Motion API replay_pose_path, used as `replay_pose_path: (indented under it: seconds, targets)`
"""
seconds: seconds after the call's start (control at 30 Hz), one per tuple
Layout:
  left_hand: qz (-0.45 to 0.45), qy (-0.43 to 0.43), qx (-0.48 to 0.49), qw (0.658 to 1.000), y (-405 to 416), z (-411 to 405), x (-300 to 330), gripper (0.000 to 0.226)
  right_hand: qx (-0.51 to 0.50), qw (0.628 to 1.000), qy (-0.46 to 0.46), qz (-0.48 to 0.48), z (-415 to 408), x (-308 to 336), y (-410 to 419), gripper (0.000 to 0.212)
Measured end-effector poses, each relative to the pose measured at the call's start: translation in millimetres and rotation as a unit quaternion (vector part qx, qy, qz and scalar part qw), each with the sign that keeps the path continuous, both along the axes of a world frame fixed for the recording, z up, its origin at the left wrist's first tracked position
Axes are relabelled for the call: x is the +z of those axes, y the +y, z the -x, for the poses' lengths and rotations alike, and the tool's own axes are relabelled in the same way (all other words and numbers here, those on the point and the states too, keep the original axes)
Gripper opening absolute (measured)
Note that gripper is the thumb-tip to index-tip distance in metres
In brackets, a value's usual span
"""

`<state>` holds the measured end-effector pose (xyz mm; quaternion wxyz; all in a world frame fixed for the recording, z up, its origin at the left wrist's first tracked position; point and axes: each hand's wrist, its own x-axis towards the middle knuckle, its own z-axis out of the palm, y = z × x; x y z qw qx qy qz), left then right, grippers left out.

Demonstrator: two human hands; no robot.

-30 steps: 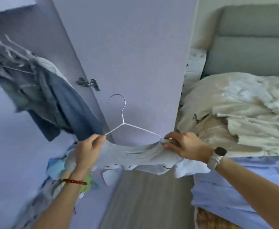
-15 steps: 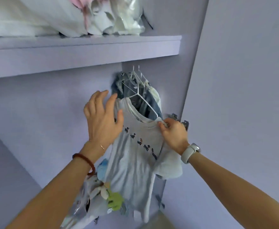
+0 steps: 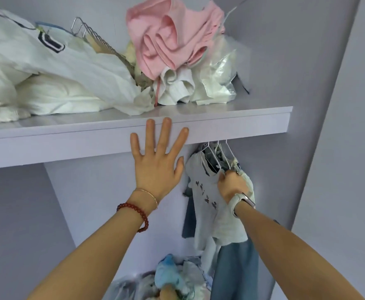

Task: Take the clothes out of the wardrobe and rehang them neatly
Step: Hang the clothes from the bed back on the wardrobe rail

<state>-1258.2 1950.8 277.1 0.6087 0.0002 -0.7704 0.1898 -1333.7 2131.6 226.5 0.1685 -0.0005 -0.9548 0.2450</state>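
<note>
Head view: my right hand [image 3: 231, 185] pinches the pale grey printed T-shirt [image 3: 207, 191] at its shoulder, under the lilac wardrobe shelf [image 3: 242, 124], far right. Left hand [image 3: 157, 167] spread, free. Hook seating probably hidden; level white wire hanger [image 3: 212, 155] before letting go.

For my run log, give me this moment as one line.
left hand: open, by shelf edge | right hand: gripping grey T-shirt at hanger | stage: hanging
</note>
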Motion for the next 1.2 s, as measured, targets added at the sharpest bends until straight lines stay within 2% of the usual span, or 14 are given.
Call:
replay_pose_path:
  seconds: [0.17,0.3,0.47,0.63,0.7,0.8,0.97,1.07,1.2]
  targets:
    - [0.004,0.01,0.004,1.0,0,3,-2,0.063,0.015,0.992,-0.073,0.104,12,-27,-8,0.046]
    - [0.0,0.005,0.011,1.0,0,2,-1,0.063,0.065,0.988,-0.038,0.132,4,-42,-8,0.037]
    - [-0.019,-0.013,0.003,1.0,5,-4,1,0.06,0.127,0.989,0.036,0.062,-32,-47,8,0.052]
    - [-0.128,-0.095,-0.14,0.977,22,-25,-20,0.063,0.099,0.991,0.083,-0.019,-91,-48,34,0.05]
    - [-0.174,-0.157,-0.181,0.955,33,-40,-52,0.064,0.067,0.994,0.084,-0.028,-124,-59,46,0.048]
    - [-0.218,-0.275,-0.228,0.908,56,-70,-112,0.062,0.011,0.998,0.04,-0.044,-181,-86,67,0.049]
    - [-0.216,-0.468,-0.294,0.805,116,-139,-199,0.063,-0.11,0.993,-0.044,-0.029,-302,-142,106,0.048]
    - [-0.155,-0.56,-0.347,0.737,157,-192,-236,0.058,-0.214,0.971,-0.105,-0.017,-384,-176,131,0.048]
    - [0.036,-0.639,-0.411,0.649,214,-266,-276,0.054,-0.366,0.914,-0.171,0.033,-494,-213,157,0.048]
